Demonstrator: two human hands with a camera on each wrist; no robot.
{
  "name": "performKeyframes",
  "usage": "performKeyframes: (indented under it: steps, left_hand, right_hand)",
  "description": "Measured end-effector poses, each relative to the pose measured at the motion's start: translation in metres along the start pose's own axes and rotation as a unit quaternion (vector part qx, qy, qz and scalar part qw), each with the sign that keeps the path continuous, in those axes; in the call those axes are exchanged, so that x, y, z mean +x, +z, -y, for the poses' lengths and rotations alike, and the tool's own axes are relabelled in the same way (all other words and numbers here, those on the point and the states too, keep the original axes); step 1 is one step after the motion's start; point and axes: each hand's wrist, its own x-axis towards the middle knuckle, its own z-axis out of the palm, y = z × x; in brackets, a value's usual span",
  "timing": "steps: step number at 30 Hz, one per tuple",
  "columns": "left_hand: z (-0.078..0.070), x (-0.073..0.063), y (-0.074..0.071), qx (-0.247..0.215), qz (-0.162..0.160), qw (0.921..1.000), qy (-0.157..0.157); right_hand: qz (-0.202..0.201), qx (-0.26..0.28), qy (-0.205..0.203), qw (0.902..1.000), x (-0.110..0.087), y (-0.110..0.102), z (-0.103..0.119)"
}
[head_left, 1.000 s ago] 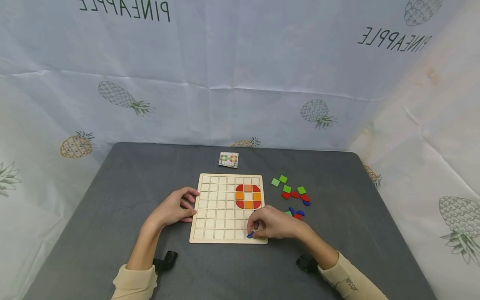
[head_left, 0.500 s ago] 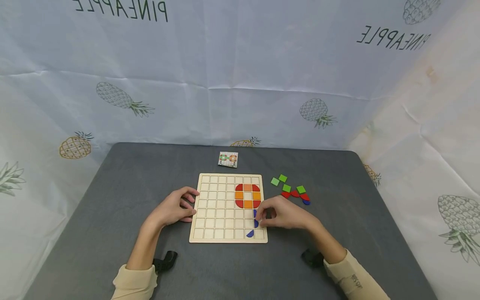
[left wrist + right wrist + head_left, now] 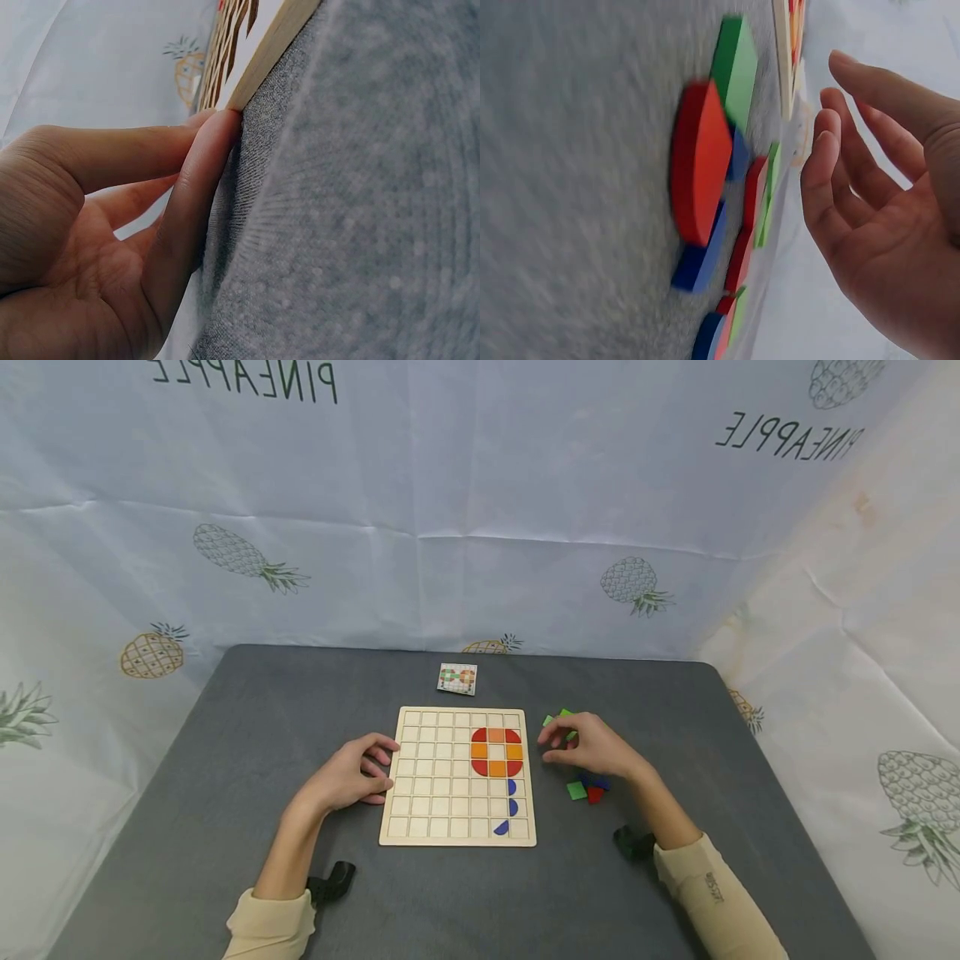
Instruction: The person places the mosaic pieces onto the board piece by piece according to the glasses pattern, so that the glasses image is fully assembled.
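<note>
A square wooden grid board [image 3: 442,789] lies on the table, holding a ring of red and orange pieces [image 3: 497,769] at its upper right. Below the ring, several blue half-round pieces [image 3: 513,807] sit in cells near the right edge. My left hand [image 3: 347,777] rests beside the board's left side, fingertips touching its edge; the left wrist view shows fingertips [image 3: 225,120] against the wooden rim. My right hand [image 3: 592,745] hovers right of the board over loose pieces, holding nothing, its fingers relaxed and apart. It hides some of those pieces in the head view.
A small pattern card [image 3: 457,678] lies behind the board. Under and near the right hand are loose pieces: a green square [image 3: 576,791], a red piece [image 3: 595,795], and several more green, red and blue ones. A pineapple-print cloth [image 3: 450,585] hangs behind the grey table [image 3: 322,685].
My right hand has left the board's lower right and moved up and right over the loose pieces. Blue pieces it covered now show on the board. The left hand stays put.
</note>
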Motion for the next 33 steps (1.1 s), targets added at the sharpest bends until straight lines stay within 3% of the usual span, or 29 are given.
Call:
performKeyframes:
  steps: [5, 11, 18, 33]
  left_hand:
    - [0.0, 0.0, 0.001, 0.002, 0.0, 1.0, 0.002]
    - [0.001, 0.0, 0.001, 0.001, -0.001, 1.0, 0.004]
    - [0.002, 0.0, 0.002, -0.006, 0.001, 1.0, 0.005]
    - [0.003, -0.002, 0.002, -0.011, -0.001, 0.9999, 0.008]
  right_hand:
    - [-0.022, -0.001, 0.006, 0.9997, 0.009, -0.009, -0.017]
    - [-0.028, 0.004, 0.045, 0.9986, 0.017, -0.014, -0.032]
    - [-0.014, -0.005, 0.071, 0.9974, 0.024, -0.018, -0.038]
    - [-0.007, -0.011, 0.082, 0.9965, 0.031, -0.02, -0.046]
